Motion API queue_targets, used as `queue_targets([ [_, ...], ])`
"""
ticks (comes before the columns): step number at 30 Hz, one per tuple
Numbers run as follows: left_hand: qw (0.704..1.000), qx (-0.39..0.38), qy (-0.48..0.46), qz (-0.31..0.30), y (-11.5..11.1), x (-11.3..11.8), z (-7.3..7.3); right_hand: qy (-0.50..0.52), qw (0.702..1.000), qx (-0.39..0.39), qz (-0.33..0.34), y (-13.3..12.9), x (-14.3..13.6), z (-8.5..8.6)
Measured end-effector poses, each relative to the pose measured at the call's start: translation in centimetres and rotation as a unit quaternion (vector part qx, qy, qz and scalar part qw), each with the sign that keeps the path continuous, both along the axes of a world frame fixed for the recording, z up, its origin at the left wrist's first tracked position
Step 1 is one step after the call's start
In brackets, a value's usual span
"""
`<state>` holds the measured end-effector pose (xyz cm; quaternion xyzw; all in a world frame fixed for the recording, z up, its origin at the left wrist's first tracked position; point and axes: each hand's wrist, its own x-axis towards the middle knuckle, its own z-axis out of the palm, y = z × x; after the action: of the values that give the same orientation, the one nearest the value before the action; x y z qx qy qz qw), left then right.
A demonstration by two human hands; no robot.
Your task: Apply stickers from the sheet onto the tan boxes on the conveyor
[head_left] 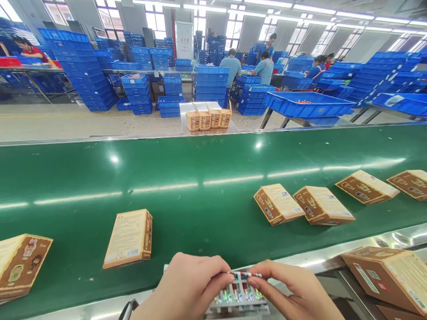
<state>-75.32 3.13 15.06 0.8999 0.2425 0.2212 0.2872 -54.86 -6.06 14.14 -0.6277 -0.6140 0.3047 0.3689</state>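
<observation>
- The green belt (200, 178) lies just beyond the fingers; anything dropped forward could land on it and, if it runs, be carried off.
- The two touching boxes, a nearer one (325, 206) and its neighbour (278, 204), might snag or turn each other if pushed.
- The large brown box (380, 275) stands near the right forearm; an elbow swinging out could knock it.
- The left hand (196, 284) pinches one end of the strip between thumb and forefinger, the right hand (287, 284) the other; uneven pulling might bend or tear it.
- The shiny sheet (238, 295) sits below the fingertips, partly hidden; a loose grip could let it slip.
- The patterned strip (245, 274) is between both hands, near the metal rim; its thinness leaves little to hold.
</observation>
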Motion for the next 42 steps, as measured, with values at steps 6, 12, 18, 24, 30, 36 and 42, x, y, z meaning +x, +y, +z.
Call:
queue_targets([
  [6,0.999,0.009,0.050,-0.009,-0.3,-0.6,0.0,-0.004,0.999,-0.015,0.043,0.6,0.8,0.7],
  [12,0.997,0.022,0.080,-0.003,-0.4,-0.3,0.3,-0.023,0.998,-0.018,0.055,1.0,0.8,1.0],
  [18,0.999,0.023,0.022,0.028,-1.0,0.6,-0.1,0.005,1.000,-0.010,0.012,0.4,-0.2,0.8],
  [24,0.994,-0.105,0.039,0.009,-1.2,0.6,-0.1,0.088,0.993,-0.077,0.007,0.2,-0.8,0.5],
  [30,0.957,-0.271,0.071,0.073,-0.3,-0.5,0.4,0.047,0.995,-0.092,-0.007,0.0,0.5,0.8],
  [36,0.947,-0.311,0.068,0.050,0.2,-1.6,0.1,0.052,0.991,-0.123,0.032,0.3,1.5,1.6],
  [42,0.933,-0.344,0.088,0.049,0.5,-1.5,0.7,0.055,0.993,-0.094,0.046,0.5,1.9,1.5],
])
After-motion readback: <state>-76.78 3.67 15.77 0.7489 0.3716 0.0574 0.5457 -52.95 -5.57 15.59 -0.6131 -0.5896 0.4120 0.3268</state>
